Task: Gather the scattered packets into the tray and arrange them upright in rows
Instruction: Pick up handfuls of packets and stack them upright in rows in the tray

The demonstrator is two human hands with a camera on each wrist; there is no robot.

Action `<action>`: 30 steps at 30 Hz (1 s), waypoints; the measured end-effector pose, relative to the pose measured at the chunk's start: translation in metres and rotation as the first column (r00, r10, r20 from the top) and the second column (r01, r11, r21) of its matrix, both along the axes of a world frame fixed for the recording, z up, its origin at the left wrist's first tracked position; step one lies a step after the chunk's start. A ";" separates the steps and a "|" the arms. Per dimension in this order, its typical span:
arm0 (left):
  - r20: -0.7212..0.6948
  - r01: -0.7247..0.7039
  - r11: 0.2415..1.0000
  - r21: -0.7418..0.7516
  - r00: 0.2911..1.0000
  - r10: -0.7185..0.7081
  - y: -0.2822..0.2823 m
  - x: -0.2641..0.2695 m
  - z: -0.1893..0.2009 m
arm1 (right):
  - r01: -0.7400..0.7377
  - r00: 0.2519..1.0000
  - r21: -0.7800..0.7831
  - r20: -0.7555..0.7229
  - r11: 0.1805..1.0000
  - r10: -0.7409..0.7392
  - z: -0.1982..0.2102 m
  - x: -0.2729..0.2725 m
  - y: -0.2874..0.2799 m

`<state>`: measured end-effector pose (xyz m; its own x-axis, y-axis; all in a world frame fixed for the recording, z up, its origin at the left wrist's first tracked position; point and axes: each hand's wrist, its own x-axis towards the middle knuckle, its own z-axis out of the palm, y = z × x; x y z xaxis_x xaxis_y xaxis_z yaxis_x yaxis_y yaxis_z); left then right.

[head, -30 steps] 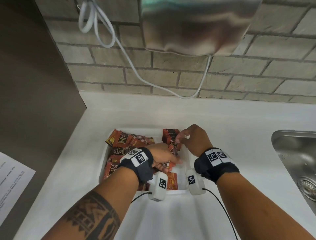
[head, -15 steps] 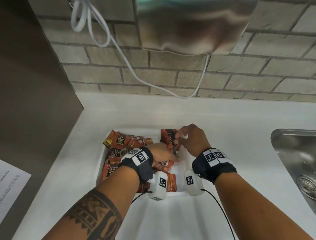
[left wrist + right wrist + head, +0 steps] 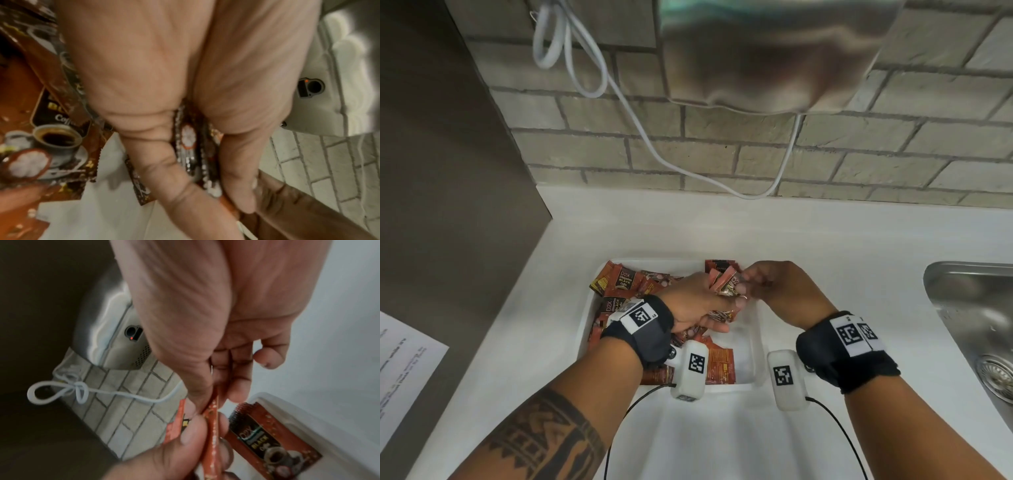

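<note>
A white tray (image 3: 753, 342) on the counter holds several red-brown coffee packets. Loose packets (image 3: 616, 284) lie flat in its left half, and an upright row of packets (image 3: 719, 265) stands at the far right corner. My left hand (image 3: 702, 301) grips a small bundle of packets (image 3: 726, 289) over the tray's middle; the bundle (image 3: 191, 155) shows between thumb and fingers in the left wrist view. My right hand (image 3: 767, 287) pinches one packet (image 3: 212, 426) at the top of that bundle. Another packet (image 3: 271, 444) stands just inside the tray wall (image 3: 308, 412).
The white counter (image 3: 825, 246) runs back to a brick wall (image 3: 722, 154). A steel sink (image 3: 976, 325) is at the right. A metal wall unit (image 3: 774, 51) with a white cable (image 3: 640, 130) hangs above. A paper sheet (image 3: 404, 366) lies at the left.
My left hand has lifted a bundle of packets out of the tray's middle. My right hand left the upright row and came to pinch a packet at the bundle's top.
</note>
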<state>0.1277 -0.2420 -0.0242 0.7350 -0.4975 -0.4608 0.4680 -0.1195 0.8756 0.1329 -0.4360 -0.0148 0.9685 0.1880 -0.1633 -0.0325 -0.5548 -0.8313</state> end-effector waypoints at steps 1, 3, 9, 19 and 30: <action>0.041 -0.003 1.000 0.004 0.999 0.003 0.000 -0.001 0.000 | 0.030 1.000 0.071 0.007 0.997 -0.031 0.002 0.000 -0.001; 0.080 -0.017 1.000 -0.018 0.997 0.019 0.000 -0.002 0.000 | 0.069 0.997 0.191 0.016 0.979 -0.073 0.006 0.002 -0.002; 0.160 -0.070 0.997 -0.012 0.985 0.071 -0.002 -0.004 0.001 | 0.130 0.989 0.265 0.038 0.955 -0.145 0.019 0.001 0.004; -0.107 0.155 0.929 0.335 0.986 -0.126 0.013 -0.009 -0.001 | 0.187 0.965 -0.142 0.213 0.972 -0.154 0.008 0.009 0.007; -0.122 0.321 0.804 0.502 0.946 -0.301 0.000 -0.009 0.002 | 0.201 0.967 -0.122 0.186 0.972 -0.176 -0.001 0.009 0.005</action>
